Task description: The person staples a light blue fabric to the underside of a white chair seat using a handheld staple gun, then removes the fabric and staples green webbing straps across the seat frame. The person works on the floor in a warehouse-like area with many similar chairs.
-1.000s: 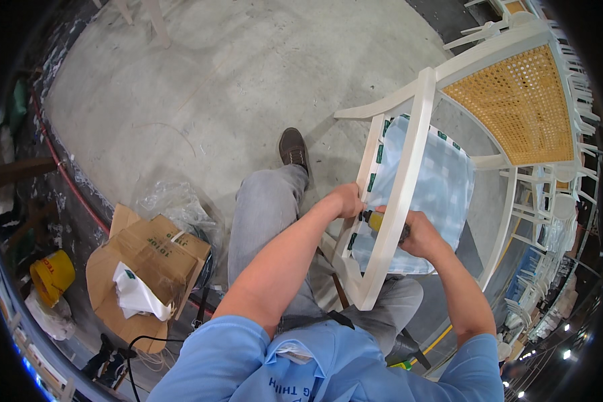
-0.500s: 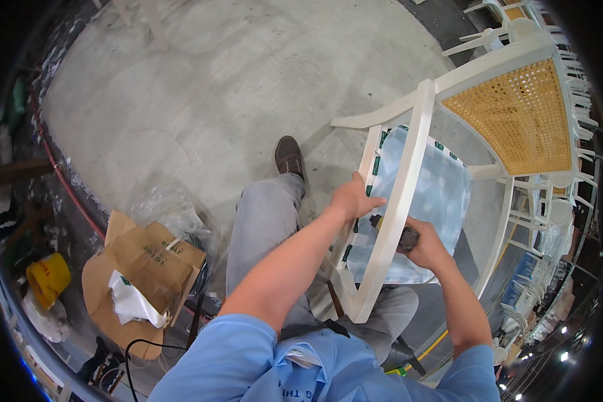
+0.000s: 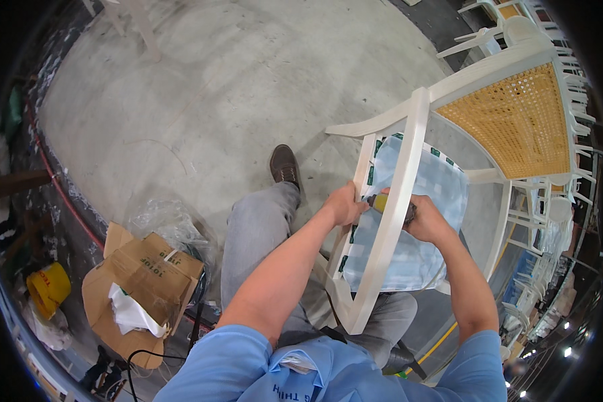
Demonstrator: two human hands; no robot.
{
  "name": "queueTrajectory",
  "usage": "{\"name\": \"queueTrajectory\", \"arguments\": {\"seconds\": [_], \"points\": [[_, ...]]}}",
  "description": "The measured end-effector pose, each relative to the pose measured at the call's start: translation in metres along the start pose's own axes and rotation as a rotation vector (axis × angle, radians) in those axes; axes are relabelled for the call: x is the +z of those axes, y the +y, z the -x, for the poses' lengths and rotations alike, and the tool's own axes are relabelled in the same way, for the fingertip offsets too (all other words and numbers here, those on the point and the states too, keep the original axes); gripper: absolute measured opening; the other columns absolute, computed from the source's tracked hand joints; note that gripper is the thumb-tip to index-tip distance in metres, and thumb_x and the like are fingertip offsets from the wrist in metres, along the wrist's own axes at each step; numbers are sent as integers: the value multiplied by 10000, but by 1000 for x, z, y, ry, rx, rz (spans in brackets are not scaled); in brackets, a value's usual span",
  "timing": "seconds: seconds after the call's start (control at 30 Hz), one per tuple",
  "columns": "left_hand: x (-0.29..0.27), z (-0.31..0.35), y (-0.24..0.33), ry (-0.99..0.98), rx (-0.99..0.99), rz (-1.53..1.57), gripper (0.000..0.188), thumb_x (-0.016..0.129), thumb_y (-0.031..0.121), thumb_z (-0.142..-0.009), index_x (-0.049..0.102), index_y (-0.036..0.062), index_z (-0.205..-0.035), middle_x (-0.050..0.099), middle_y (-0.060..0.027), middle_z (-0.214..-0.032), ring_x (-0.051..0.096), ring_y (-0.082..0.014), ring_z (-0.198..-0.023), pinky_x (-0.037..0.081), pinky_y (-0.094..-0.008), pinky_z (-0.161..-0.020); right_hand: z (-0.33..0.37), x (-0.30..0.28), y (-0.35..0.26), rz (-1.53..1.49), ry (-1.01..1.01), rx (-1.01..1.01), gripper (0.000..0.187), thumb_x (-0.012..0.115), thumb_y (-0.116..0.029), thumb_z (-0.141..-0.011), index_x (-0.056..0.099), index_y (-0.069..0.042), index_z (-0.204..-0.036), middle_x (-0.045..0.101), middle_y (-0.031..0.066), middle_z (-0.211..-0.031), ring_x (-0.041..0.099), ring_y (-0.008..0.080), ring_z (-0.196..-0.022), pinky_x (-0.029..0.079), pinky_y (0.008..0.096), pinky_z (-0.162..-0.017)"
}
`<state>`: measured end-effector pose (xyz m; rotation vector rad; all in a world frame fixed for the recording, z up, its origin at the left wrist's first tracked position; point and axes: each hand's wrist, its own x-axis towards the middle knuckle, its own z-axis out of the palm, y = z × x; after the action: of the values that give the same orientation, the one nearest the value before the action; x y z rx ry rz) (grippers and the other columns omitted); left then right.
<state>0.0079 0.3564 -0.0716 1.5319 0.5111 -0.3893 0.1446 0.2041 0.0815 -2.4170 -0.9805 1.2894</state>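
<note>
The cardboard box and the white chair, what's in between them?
Going from the cardboard box to the white chair, the head view shows clear plastic, a grey-trousered leg and the person's left forearm.

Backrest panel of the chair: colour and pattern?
Golden tan, open cane weave on the backrest panel; shows best in head view.

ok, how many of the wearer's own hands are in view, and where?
2: left hand at the near side of the white chair seat, by the tool's tip; right hand gripping the yellow-and-black tool. Some fingers may be hidden.
</note>
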Motion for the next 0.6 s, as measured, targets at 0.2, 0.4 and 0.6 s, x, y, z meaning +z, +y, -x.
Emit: {"name": "queueTrajectory", "arguments": {"seconds": [0.2,0.4,0.6], "points": [[-5,3,4,-21,6,-13,549,795,288,-917,548,-81,-1238,713,-312,-1142,695,-459,-1118,544,-472,-951,-3,0,1,-21,-34,-48,709,815,97,-790,646,-119,-1444,746,92,-1293,701,177,-1133,571,353,-1034],[-3,2,-4,0,60,-19,568,794,291,-919,531,-82,-1258,711,-317,-1153,691,-468,-1125,541,-474,-961,-4,3,-1,-47,-13,-64,687,811,91,-797,652,-111,-1434,751,84,-1274,691,161,-1123,563,341,-1034],[-8,-9,-5,-107,13,-129,657,817,330,-906,524,-87,-1321,693,-322,-1247,675,-460,-1192,535,-468,-990,-2,2,-11,-93,-21,-40,683,842,61,-784,657,-102,-1421,758,88,-1254,698,159,-1106,565,346,-1017]]}}
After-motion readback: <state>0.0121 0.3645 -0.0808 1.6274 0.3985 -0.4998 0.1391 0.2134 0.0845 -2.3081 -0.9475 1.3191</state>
